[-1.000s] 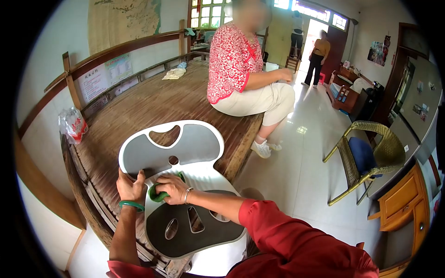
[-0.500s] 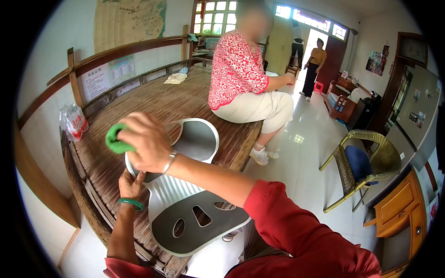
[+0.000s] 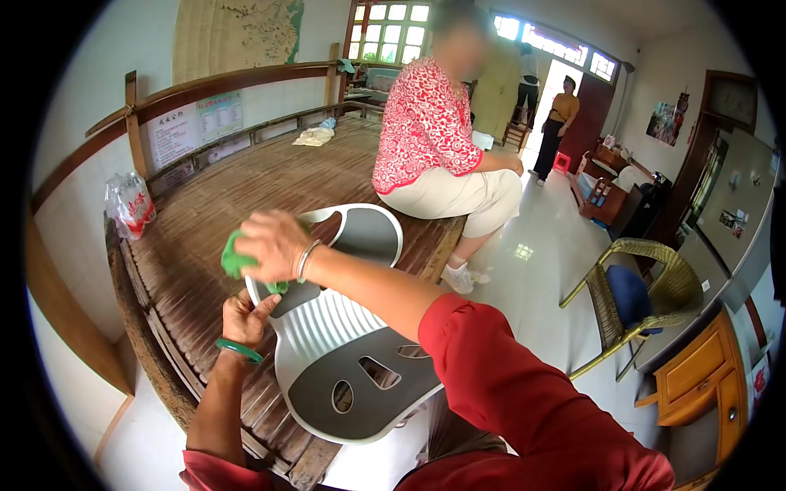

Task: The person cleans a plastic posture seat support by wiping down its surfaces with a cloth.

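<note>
A white-and-grey plastic board (image 3: 332, 331) with a ribbed middle and several cut-out holes rests tilted at the near edge of the slatted platform. My left hand (image 3: 244, 319), with a green bangle at its wrist, grips the board's left edge, thumb on top. My right hand (image 3: 277, 244), wearing a silver bracelet, is closed around a green cloth (image 3: 236, 256) over the board's upper left part. Part of the cloth shows below the fingers, against the board. My right forearm hides some of the board's middle.
A person (image 3: 430, 123) in a red-and-white top sits on the bamboo platform (image 3: 213, 196). Wrapped bottles (image 3: 129, 204) stand at its left edge, and a pale cloth (image 3: 314, 137) lies further back. A wicker chair (image 3: 647, 286) stands right. Another person (image 3: 562, 114) stands near the doorway.
My right hand and the green cloth have moved right and slightly down in view. The board and my left hand also appear shifted a little right.
</note>
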`<action>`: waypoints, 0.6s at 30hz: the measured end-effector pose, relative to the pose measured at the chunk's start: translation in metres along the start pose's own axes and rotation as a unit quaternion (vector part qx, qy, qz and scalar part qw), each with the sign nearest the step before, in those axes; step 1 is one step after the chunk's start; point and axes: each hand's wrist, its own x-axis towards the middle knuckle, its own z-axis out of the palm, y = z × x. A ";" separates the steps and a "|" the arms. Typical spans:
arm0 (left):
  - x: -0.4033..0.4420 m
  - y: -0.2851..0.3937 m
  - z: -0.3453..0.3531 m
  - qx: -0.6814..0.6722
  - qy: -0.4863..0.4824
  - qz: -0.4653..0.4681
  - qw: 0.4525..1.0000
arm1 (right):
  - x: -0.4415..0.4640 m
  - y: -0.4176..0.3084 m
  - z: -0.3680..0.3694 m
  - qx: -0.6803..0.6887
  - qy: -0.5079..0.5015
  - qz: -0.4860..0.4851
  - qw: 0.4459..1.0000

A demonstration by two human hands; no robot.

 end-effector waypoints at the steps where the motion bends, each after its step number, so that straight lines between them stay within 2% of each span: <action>1: -0.002 0.002 0.000 0.004 0.006 -0.024 1.000 | -0.001 0.009 -0.001 -0.016 0.006 0.078 0.997; 2: -0.005 0.004 0.000 0.008 0.011 -0.049 0.999 | -0.005 0.023 -0.007 -0.005 -0.036 0.201 0.979; 4: -0.008 0.019 0.001 0.016 0.027 -0.069 0.997 | -0.028 0.050 -0.029 -0.057 -0.113 0.283 0.951; 6: -0.005 0.013 -0.001 0.052 0.020 -0.060 0.997 | -0.056 0.055 -0.046 -0.070 -0.076 0.269 0.957; 8: -0.004 0.011 0.002 0.018 0.026 -0.061 0.998 | -0.072 0.054 -0.055 -0.063 -0.019 0.239 0.969; 10: -0.003 0.007 0.001 0.019 0.024 -0.044 0.999 | -0.072 0.051 -0.058 -0.052 0.005 0.265 0.963; 14: -0.005 0.005 0.000 0.039 0.015 -0.022 0.999 | -0.061 0.049 -0.056 -0.076 -0.011 0.333 0.940; 16: -0.007 0.005 -0.001 0.040 0.012 -0.025 0.999 | -0.053 0.048 -0.057 -0.089 -0.035 0.395 0.914; 18: -0.006 0.005 -0.003 0.054 0.009 -0.039 0.998 | -0.048 0.051 -0.062 -0.091 -0.044 0.413 0.905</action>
